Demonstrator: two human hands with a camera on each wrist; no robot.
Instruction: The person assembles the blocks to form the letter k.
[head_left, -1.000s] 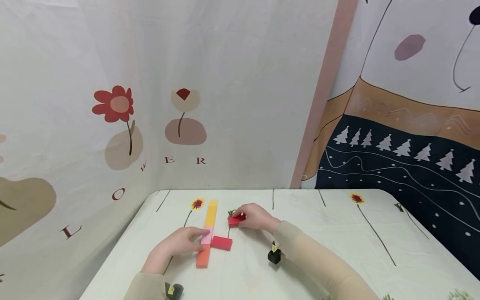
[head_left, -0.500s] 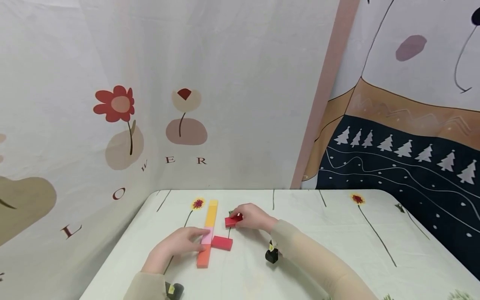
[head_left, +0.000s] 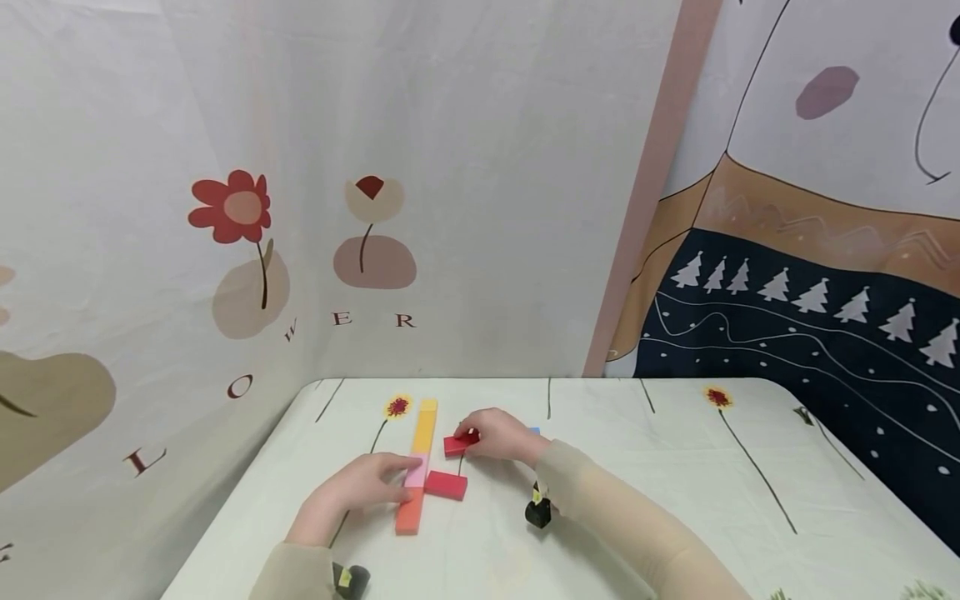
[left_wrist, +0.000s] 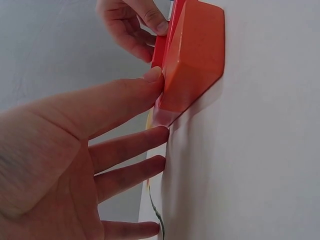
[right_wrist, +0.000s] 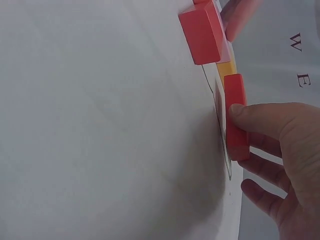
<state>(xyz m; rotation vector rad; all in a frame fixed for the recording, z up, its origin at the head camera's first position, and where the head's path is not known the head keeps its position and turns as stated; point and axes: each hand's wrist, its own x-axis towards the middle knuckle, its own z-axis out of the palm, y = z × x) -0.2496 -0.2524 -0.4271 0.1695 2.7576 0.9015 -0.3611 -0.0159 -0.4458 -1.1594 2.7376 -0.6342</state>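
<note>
Right hand (head_left: 501,435) pinches red block (head_left: 460,443); left hand (head_left: 365,486), fingers flat, steadies long strip (head_left: 416,475). Best: slide block flush w/ strip, keep strip pinned.

On the desk (head_left: 675,467), the long bar (head_left: 417,467) runs away from you. Your left hand (head_left: 358,487) lies on the bar's left side. A small block (head_left: 446,484) touches its right side. Behind that, your right hand (head_left: 501,436) pinches another block (head_left: 459,444), just right of the bar.
</note>
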